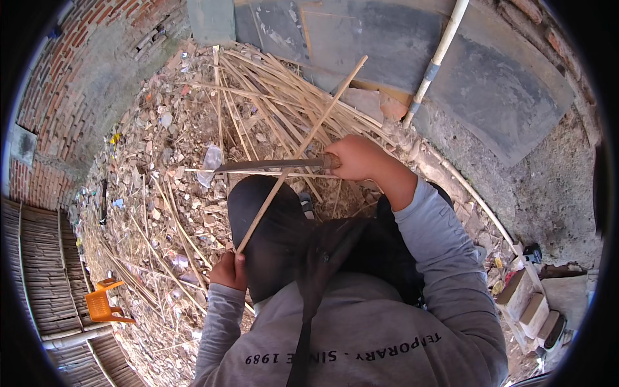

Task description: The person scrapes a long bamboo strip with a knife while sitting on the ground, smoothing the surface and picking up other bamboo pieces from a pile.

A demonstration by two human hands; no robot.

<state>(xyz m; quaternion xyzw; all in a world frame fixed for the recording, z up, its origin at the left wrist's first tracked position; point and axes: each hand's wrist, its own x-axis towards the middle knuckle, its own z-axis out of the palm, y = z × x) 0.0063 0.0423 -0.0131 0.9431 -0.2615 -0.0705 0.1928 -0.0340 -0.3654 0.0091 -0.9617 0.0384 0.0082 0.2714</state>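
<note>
My left hand (230, 271) is closed round the near end of a long bamboo strip (334, 97), beside my left knee. The strip slants up and to the right across that knee, its far end over a heap of strips. In my closed right hand (351, 158) is the handle of a machete (274, 164), its dark blade pointing left. The blade crosses the held strip just beyond the knee and seems to touch it. Which side of the strip the cutting edge meets, I cannot tell.
A heap of bamboo strips (277, 87) lies ahead against grey panels (354, 35). Rubble and litter (155, 148) cover the ground, with loose strips on the left. A pale pole (445, 48) leans at the right. An orange plastic chair (101, 302) stands far left, and blocks (525, 309) sit at right.
</note>
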